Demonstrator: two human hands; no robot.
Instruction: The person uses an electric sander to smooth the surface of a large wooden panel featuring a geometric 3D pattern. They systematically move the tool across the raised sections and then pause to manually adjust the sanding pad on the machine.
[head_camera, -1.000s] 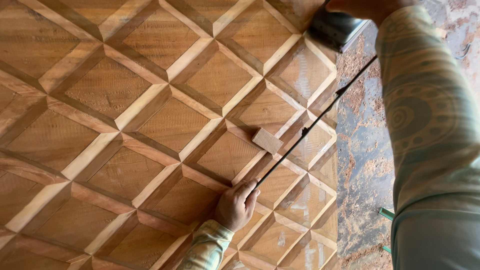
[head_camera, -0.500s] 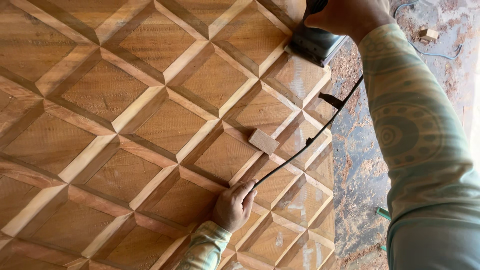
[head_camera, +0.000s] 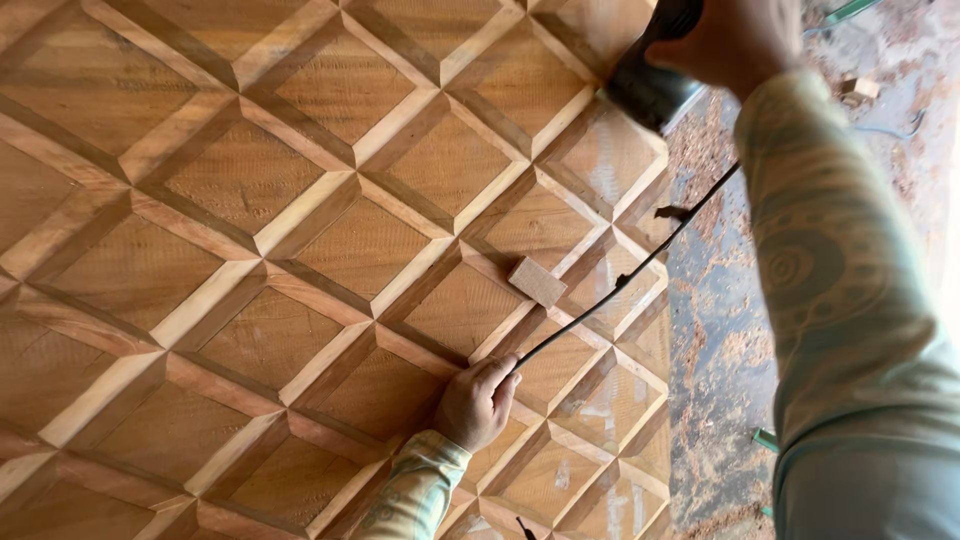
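A large wooden panel (head_camera: 300, 230) with a raised diamond lattice fills most of the view. My left hand (head_camera: 477, 402) rests on the panel near its lower middle, fingers closed on a black power cord (head_camera: 630, 275). The cord runs up and right to a dark power sander (head_camera: 648, 88) sitting on the panel's upper right corner. My right hand (head_camera: 735, 38) grips the top of the sander, my patterned sleeve stretching down the right side. A small loose wooden block (head_camera: 537, 281) lies on the panel just above my left hand.
The floor (head_camera: 720, 330) right of the panel is strewn with sawdust and shavings. A small wood offcut (head_camera: 858, 90) lies at upper right. A green object (head_camera: 768, 438) pokes out near my right sleeve at the bottom right.
My right hand has shifted the sander slightly right and tilted it at the panel's corner. The view has drifted a little. My left hand stays on the cord.
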